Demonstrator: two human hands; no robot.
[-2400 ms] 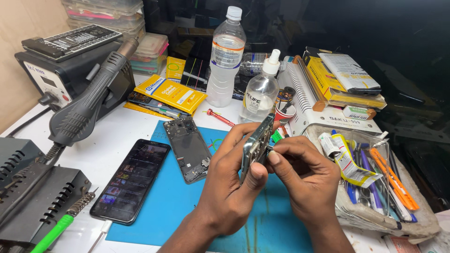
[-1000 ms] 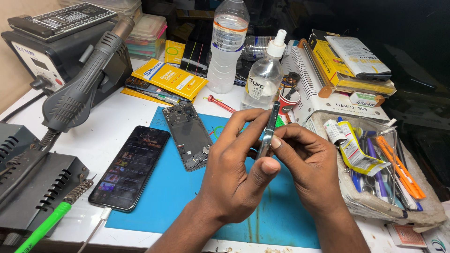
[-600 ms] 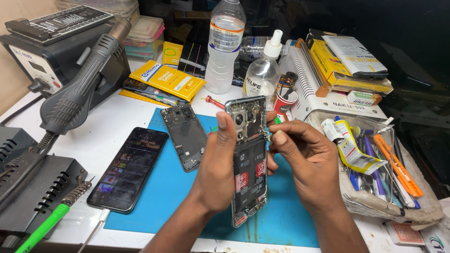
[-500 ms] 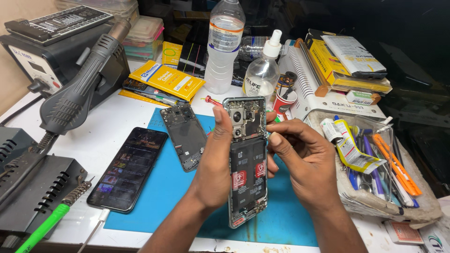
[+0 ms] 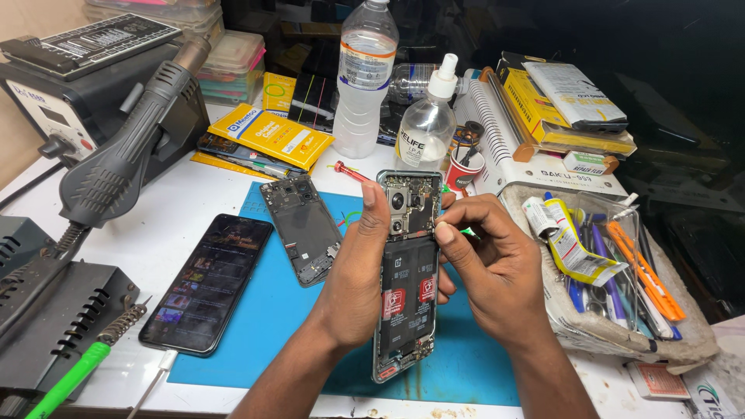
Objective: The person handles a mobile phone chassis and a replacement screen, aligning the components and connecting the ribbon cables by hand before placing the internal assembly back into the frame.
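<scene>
My left hand (image 5: 355,283) grips an opened phone (image 5: 407,271) by its left edge, back cover off, with battery and camera modules facing me. My right hand (image 5: 490,264) pinches a thin green tool (image 5: 466,230) at the phone's upper right edge, near the camera area. Both hands hover over a blue work mat (image 5: 264,310). On the mat to the left lies a removed phone frame (image 5: 301,227).
A black phone with its screen lit (image 5: 208,281) lies left of the mat, cable attached. A hot-air gun (image 5: 128,151) and station stand at far left, a soldering iron (image 5: 81,365) below. Two bottles (image 5: 365,77) stand behind. A tray of tools (image 5: 613,271) sits right.
The phone was held edge-on; my left hand has turned it so its open back faces me. My right hand stays at its upper right edge.
</scene>
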